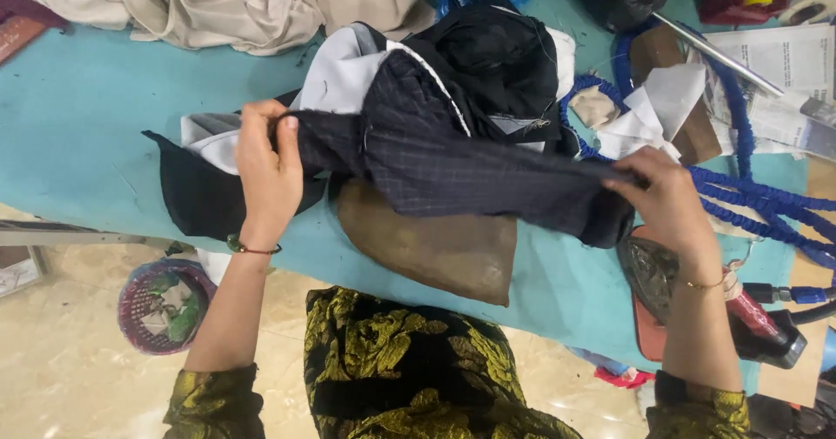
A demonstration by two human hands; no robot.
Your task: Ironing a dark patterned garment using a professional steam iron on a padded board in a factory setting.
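Over teal table (78, 99), both hands (268, 173) (666, 204) grip dark checked cloth (453, 165) — floor basket (164, 304) holds scraps, seemingly.

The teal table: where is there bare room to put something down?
The teal table is bare at far left, between the beige cloth heap and the dark garment held by both hands. The right end is crowded: blue hose, newspaper, iron.

Free room is found on the bare turquoise table (78, 117) at the left. The right side is blocked by a blue hose (766, 197), papers (784, 73) and an iron (662, 273).
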